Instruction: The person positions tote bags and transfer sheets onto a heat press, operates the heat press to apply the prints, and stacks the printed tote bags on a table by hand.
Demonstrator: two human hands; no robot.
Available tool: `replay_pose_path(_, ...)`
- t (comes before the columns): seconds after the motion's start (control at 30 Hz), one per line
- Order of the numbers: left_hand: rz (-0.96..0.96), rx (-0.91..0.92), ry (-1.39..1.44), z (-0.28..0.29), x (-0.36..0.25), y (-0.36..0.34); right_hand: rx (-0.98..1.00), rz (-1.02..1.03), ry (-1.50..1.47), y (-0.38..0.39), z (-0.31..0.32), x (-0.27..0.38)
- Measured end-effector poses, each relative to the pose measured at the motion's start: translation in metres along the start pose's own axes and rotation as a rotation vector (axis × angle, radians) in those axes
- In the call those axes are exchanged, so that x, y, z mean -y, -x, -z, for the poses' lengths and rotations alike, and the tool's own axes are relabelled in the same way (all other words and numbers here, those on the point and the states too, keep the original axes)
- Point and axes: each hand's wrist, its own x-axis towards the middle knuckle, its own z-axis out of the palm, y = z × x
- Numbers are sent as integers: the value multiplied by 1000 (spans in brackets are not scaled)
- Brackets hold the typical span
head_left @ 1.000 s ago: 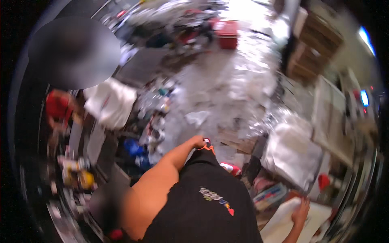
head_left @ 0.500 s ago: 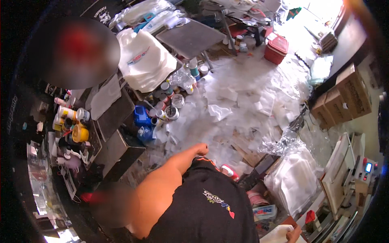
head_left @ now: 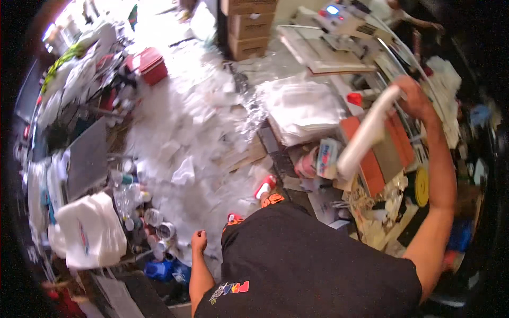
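Observation:
My right hand (head_left: 414, 98) is raised at the right and grips the upper end of a limp white sheet (head_left: 366, 139). The sheet is seen nearly edge-on and hangs down to the left, in front of an orange board (head_left: 401, 137) with a grey-brown band. My left hand (head_left: 199, 241) hangs low beside my body with its fingers curled in, nothing showing in it. A stack of white sheets (head_left: 305, 108) lies left of the orange board. Another white stack with a coloured print (head_left: 98, 230) lies at the lower left.
White scraps cover much of the floor (head_left: 180, 143). A red lidded bin (head_left: 148, 64) stands at the far left, cardboard boxes (head_left: 249, 32) at the back. A machine with a lit display (head_left: 333, 10) and a framed panel (head_left: 323, 50) stand beyond the sheets. Jars (head_left: 165, 230) crowd the left.
The view has swung to the right. My right hand, low at the frame's edge before, is now raised with the white sheet. My left arm now hangs at my side.

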Motion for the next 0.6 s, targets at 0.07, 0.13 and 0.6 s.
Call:
replay_pose_path(0.07,-139,-28,30,4,-22,3,-26,-122,-145,-33,22,68)
replay_pose_path(0.13,-281,-8,76,18,-109,34,24,-138,-382,-52,34,124)
replay_pose_path(0.6,-752,-796,-13,256,-293,112,70,544,-1158,-276,-11,404)
